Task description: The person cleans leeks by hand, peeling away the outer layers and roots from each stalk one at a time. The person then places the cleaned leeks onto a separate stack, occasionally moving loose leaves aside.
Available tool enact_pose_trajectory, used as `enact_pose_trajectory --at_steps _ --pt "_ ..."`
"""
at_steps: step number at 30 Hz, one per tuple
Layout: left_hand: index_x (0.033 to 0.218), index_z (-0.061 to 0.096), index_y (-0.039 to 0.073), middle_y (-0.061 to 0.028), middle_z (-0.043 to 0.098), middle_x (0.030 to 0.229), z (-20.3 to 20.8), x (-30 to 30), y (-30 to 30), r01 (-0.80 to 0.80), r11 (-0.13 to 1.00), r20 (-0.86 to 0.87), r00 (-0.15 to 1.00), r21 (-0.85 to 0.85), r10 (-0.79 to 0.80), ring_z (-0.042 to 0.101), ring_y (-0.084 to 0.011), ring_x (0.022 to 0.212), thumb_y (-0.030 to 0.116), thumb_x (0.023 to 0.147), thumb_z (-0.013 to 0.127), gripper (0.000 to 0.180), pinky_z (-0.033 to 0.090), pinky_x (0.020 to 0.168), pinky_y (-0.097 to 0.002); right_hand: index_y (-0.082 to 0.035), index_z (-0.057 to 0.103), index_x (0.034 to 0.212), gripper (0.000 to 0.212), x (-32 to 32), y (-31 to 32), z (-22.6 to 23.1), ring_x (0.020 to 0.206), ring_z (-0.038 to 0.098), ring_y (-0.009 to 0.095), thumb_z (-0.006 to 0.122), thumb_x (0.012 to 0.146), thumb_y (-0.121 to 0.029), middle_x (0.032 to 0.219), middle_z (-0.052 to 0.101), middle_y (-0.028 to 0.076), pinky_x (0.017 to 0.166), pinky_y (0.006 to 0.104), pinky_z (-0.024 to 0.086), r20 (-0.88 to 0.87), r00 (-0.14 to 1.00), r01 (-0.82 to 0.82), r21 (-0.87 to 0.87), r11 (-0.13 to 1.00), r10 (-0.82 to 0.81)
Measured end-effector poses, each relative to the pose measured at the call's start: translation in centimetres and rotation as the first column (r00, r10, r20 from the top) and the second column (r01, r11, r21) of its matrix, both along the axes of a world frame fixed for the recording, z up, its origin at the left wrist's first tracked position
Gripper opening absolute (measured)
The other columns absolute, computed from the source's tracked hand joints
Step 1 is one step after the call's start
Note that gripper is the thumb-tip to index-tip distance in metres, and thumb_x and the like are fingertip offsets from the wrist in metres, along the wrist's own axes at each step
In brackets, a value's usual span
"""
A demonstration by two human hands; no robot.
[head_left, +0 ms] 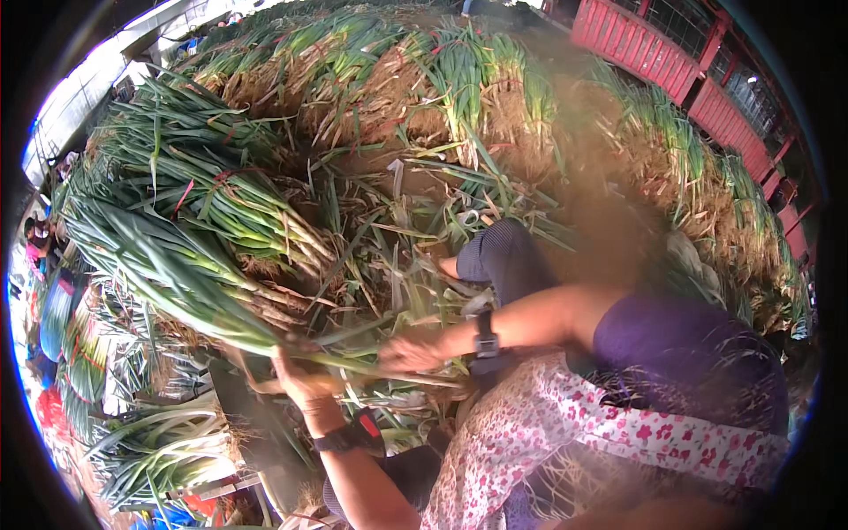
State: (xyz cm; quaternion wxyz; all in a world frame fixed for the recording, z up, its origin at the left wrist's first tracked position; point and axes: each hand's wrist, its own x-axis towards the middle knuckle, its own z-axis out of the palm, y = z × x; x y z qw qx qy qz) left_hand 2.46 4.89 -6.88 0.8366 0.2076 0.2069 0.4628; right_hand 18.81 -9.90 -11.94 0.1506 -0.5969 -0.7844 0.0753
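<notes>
Long green onions (185,274) stretch from the left toward my lap, leafy tops at the far left. My left hand (305,382), with a dark band on its wrist, is closed round their pale lower stalks. Just to its right, my right hand (412,352), with a dark watch on its wrist, pinches a thin green leaf or stalk (349,363) from that bundle. Motion smears its fingertips a little. Beyond both hands, a tied bundle of green onions (256,208) with a red band lies on the pile.
Loose leaves and peelings (380,243) litter the ground ahead. Rows of bundled green onions (464,79) stand further off, before red metal railings (640,40). Trimmed green onions (181,442) lie at the lower left beside a dark board (243,411). My bent knee (503,252) juts out ahead.
</notes>
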Motion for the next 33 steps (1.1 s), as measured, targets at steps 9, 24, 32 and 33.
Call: enact_pose_trajectory --at_steps 9,24,32,33 --pt "0.097 0.054 0.012 -0.0045 0.052 0.078 1.1 -1.1 3.2 0.103 0.992 0.179 0.980 -0.079 -0.088 0.045 -0.0198 0.068 0.051 0.086 0.041 0.043 0.037 0.062 -0.0339 -0.005 0.062 0.061 0.024 13.8 -8.8 -4.1 0.058 0.056 0.031 0.060 0.070 -0.028 0.061 0.058 0.016 0.057 0.0434 0.045 0.315 0.948 0.164 -0.612 0.774 0.048" --pt "0.116 0.048 0.006 -0.0080 0.056 0.107 0.0 2.1 -0.8 0.078 0.996 0.069 0.994 0.032 -0.080 0.052 -0.0201 0.101 0.011 0.091 0.047 0.026 0.039 0.093 -0.0342 0.001 0.057 0.098 0.030 -1.7 9.6 8.9 0.082 0.059 0.015 0.063 0.075 -0.018 0.089 0.064 0.010 0.075 0.0282 0.046 -0.780 0.539 -0.016 -0.387 0.922 -0.319" --pt "0.104 0.052 -0.001 -0.0095 0.056 0.093 -5.6 3.0 -0.8 -0.040 0.957 -0.377 0.914 0.286 0.151 0.055 -0.0207 0.085 0.008 0.090 0.042 0.019 0.045 0.076 -0.0270 0.000 0.056 0.105 0.034 -2.7 6.7 7.4 0.077 0.062 0.020 0.059 0.076 -0.017 0.087 0.064 0.018 0.069 0.0324 0.049 -0.681 0.689 0.129 -0.221 0.967 -0.248" --pt "0.103 0.053 -0.002 -0.0104 0.056 0.092 -5.8 3.4 -0.8 -0.040 0.962 -0.419 0.895 0.271 0.155 0.055 -0.0231 0.084 0.005 0.088 0.044 0.018 0.045 0.075 -0.0284 0.000 0.056 0.105 0.035 -2.8 5.7 9.6 0.077 0.062 0.022 0.060 0.075 -0.018 0.087 0.064 0.018 0.070 0.0326 0.048 -0.617 0.700 0.126 -0.389 0.913 -0.360"
